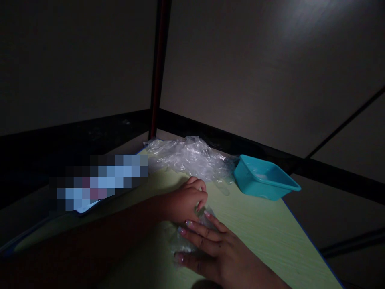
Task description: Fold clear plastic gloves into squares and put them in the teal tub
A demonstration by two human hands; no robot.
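A crumpled clear plastic bag [188,245] lies on the pale green tabletop under my hands. My right hand [215,251] rests flat over it, fingers stretched out and spread, pointing left. Just beyond those fingertips, my left hand [186,200] is curled, thumb and fingers pinched at the bag's far edge; the exact contact is partly hidden. Past my left hand spreads a heap of clear plastic bags [192,158] at the far corner. A turquoise plastic basin [255,182] stands to the right of the heap, with something pale inside.
A lit, blurred-out screen-like device [102,182] is at the table's left edge. The green table [258,228] has a blue edge, running down on the right. Dark-framed wall panels [240,80] meet in a corner behind it. Lighting is dim.
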